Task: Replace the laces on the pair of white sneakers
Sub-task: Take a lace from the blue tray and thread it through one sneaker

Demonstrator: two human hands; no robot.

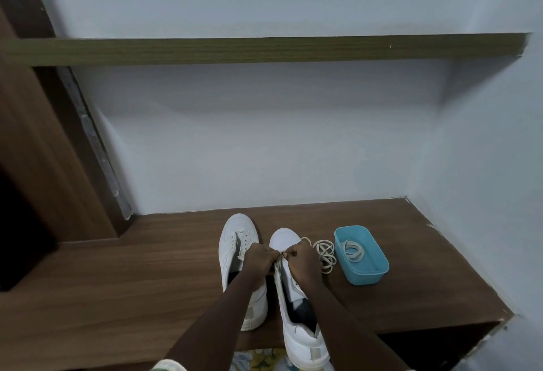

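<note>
Lace (326, 253) looks limp and light (probably slippery), so my left hand (260, 259) and right hand (303, 262) both pinch it short, atop the right sneaker (302, 338), slack coiled just right.

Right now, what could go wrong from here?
1. The heel of the white right sneaker hangs past the front edge of the brown wooden shelf; a hard tug by the left hand or right hand might tip it off.
2. The off-white lace trails from the right hand into a loose coil that could knot or snag.
3. That coil lies beside the teal plastic box holding a similar coiled lace; they might get mixed up.
</note>
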